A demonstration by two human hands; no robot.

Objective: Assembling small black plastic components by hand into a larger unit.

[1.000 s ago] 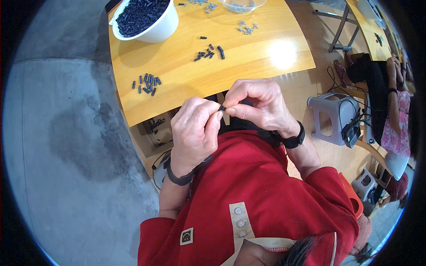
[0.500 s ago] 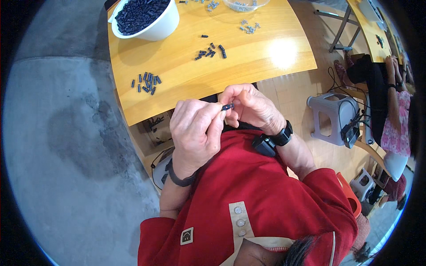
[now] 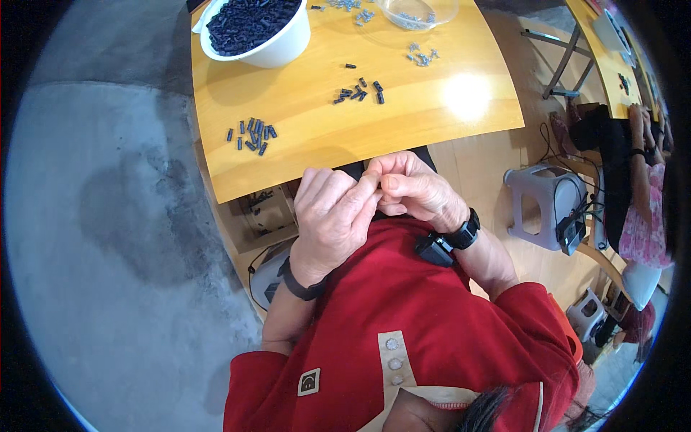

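In front of my red shirt, just off the table's near edge, my two hands meet fingertip to fingertip. My left hand [image 3: 332, 225] is closed in a pinch, thumb against forefinger. Closed as well, my right hand [image 3: 423, 193] presses thumb and forefinger together against the left fingertips. The small black cylindrical part they share is almost wholly covered by the fingers now. On the wooden table [image 3: 302, 162] lie a left pile of short black cylindrical parts [image 3: 253, 135] and a looser group of black parts [image 3: 353, 93] farther back.
A white tub [image 3: 288, 45] full of black parts stands at the far left of the table. Small silvery metal pieces [image 3: 422, 56] lie near a clear round dish [image 3: 417, 21]. At right are a grey plastic stool [image 3: 536, 205] with cables and a seated person [image 3: 644, 194] at another table.
Both hands have closed in tighter, so the black part that showed between the fingertips is now hidden. The whole view has shifted slightly.
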